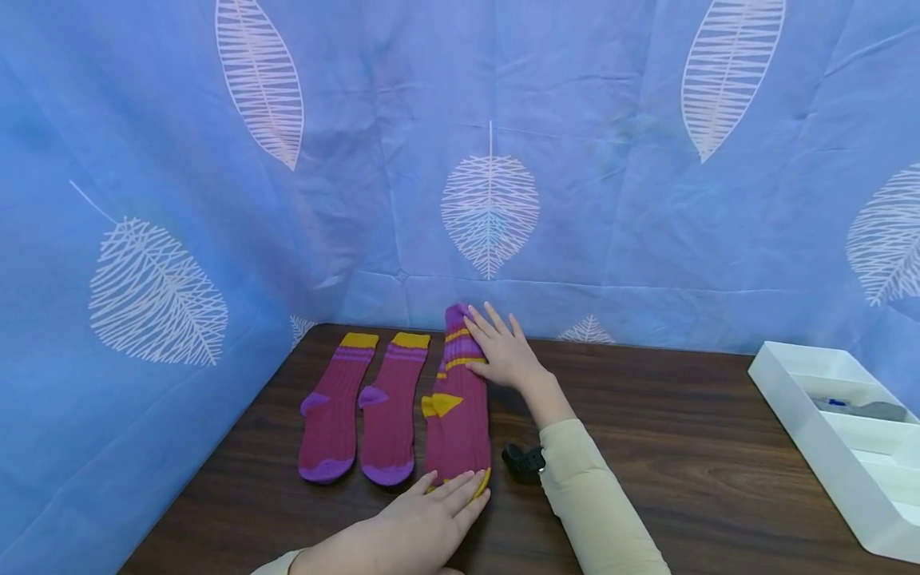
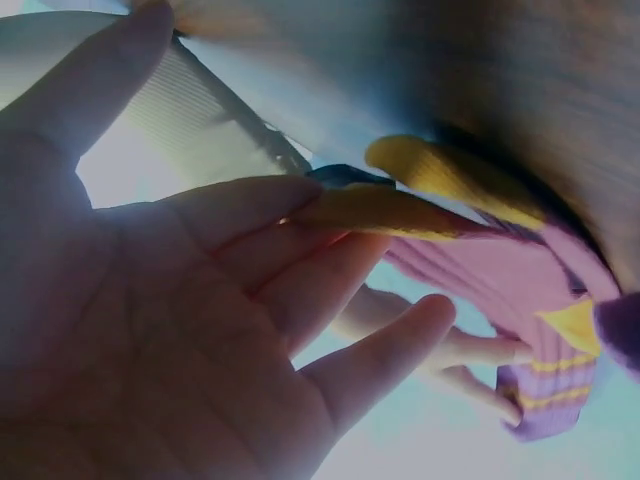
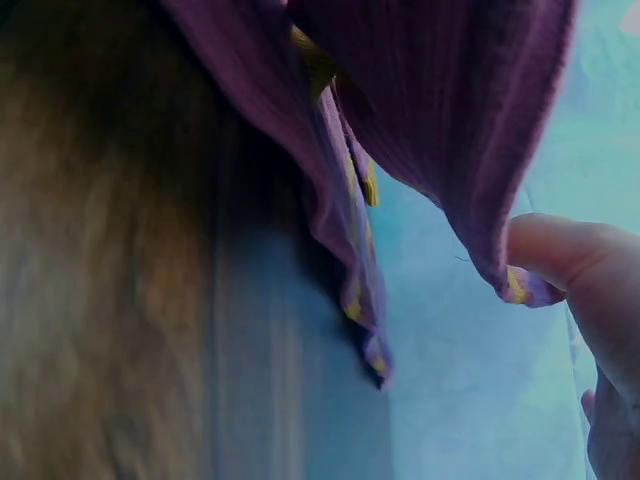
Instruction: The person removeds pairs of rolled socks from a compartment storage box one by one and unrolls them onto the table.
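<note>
Two long maroon socks with purple and yellow stripes lie one over the other in the head view; the upper sock (image 1: 463, 431) has a yellow heel and toe and a purple cuff. My right hand (image 1: 506, 355) touches its cuff end with spread, straight fingers. At the toe end my left hand (image 1: 424, 519) rests with straight fingers. In the left wrist view, the left fingertips meet one yellow toe (image 2: 390, 212), and another yellow toe (image 2: 450, 172) shows beside it. The right wrist view has the right thumb (image 3: 570, 255) against the upper sock, which stands apart from the lower sock (image 3: 335, 230).
Left of these lie two flat maroon socks, a left one (image 1: 331, 423) and a right one (image 1: 391, 415), with yellow cuffs and purple heels and toes. A white compartment tray (image 1: 798, 431) stands at the right of the dark wooden table (image 1: 647, 447). Blue leaf-patterned cloth (image 1: 575, 200) hangs behind.
</note>
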Motion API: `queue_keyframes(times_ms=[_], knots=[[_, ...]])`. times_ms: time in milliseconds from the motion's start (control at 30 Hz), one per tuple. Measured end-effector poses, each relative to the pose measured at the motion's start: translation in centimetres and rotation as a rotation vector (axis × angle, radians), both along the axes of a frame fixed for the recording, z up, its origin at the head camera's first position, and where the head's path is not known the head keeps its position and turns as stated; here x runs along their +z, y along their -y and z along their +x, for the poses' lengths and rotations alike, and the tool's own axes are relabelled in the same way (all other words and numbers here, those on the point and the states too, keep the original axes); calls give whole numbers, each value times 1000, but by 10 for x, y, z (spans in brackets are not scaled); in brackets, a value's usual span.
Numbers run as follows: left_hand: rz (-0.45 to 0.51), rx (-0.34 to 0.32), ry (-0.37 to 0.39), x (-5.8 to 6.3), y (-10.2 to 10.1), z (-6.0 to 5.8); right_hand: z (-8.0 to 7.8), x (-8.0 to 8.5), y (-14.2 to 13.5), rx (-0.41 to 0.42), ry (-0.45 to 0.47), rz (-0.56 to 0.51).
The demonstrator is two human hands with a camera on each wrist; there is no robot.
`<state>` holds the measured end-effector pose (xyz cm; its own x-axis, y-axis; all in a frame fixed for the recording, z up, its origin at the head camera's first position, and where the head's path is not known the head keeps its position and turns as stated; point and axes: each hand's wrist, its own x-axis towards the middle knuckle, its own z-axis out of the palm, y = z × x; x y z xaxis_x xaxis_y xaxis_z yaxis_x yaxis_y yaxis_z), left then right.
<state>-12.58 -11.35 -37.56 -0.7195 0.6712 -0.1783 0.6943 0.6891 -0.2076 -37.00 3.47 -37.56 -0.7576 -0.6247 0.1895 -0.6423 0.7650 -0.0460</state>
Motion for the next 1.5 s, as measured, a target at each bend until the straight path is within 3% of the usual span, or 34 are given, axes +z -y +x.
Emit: queue_keyframes(times_ms=[233,667,1267,1400,1500], knots=[[33,-42,7,0,-5,0,7,7,-12,-6,-32,-18],[49,-95,-14,-6,-26,-3,8,2,-45,0,-51,-41],[16,-81,89,-1,-54,-14,4,-4,-77,-57,20,-73],[12,-89,95,-4,-59,-16,2,-10,-81,-66,40,-54],[24,-85,148,-9,-61,-19,2,-15,-84,-66,74,-45]])
